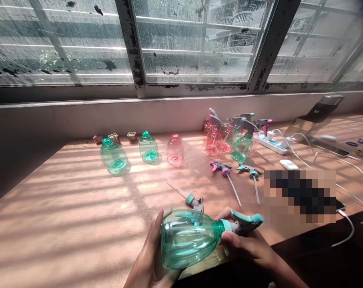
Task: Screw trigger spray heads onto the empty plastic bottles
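Observation:
My left hand (148, 256) wraps round the base of a clear green spray bottle (187, 238) lying on its side above the table's front edge. My right hand (247, 244) grips its teal and grey trigger head (244, 222) at the neck. Behind the bottle a loose teal trigger head (195, 201) lies on the wooden table (64, 208). Two more loose trigger heads with tubes, one pink (221, 168) and one teal (249, 171), lie further back.
Three headless bottles stand near the wall: two green (113, 156) (148, 147), one pink (175, 150). A cluster of assembled pink and green sprayers (229, 134) stands to the right. A white power strip (273, 143), cables, a white mouse-like item (288, 164) and a laptop stand (316, 116) fill the right side.

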The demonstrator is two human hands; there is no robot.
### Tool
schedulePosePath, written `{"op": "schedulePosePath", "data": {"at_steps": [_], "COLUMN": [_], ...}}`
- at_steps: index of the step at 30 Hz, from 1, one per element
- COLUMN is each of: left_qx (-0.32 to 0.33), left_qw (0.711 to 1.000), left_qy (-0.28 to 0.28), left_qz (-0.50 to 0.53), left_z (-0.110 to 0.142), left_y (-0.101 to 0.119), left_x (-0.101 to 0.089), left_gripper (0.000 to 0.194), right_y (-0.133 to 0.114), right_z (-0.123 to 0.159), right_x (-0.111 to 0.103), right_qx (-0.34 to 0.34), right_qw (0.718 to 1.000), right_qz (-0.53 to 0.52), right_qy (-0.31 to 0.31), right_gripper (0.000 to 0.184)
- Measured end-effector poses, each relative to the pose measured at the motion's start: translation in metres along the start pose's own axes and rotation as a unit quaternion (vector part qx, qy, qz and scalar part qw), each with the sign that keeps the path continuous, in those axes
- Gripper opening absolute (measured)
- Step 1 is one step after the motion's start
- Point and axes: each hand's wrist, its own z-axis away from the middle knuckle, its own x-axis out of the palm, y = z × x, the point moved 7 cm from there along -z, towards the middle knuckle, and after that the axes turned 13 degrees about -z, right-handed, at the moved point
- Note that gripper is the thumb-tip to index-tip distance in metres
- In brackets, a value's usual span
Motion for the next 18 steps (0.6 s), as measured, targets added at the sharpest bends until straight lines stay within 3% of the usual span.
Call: {"op": "schedulePosePath", "data": {"at_steps": [5,12,15,18], "left_qx": [0.055,0.053,0.042,0.046], "left_qw": [0.996,0.996,0.997,0.996], "left_qy": [0.011,0.051,0.036,0.043], "left_qz": [-0.063,-0.052,-0.046,-0.063], "left_z": [0.002,0.000,0.001,0.001], "left_y": [0.001,0.001,-0.002,-0.001], "left_x": [-0.004,-0.003,-0.002,-0.005], "left_gripper": [0.111,0.089,0.099,0.108], "right_y": [-0.007,-0.001,-0.003,-0.011], "right_z": [0.000,-0.001,-0.001,0.000], "right_x": [0.005,0.002,0.001,0.006], "right_qx": [0.003,0.010,0.000,-0.021], "right_qw": [0.999,1.000,1.000,0.998], "right_qz": [0.043,0.004,0.015,0.060], "right_qy": [-0.030,-0.010,0.004,-0.021], "right_gripper": [0.039,0.045,0.044,0.037]}}
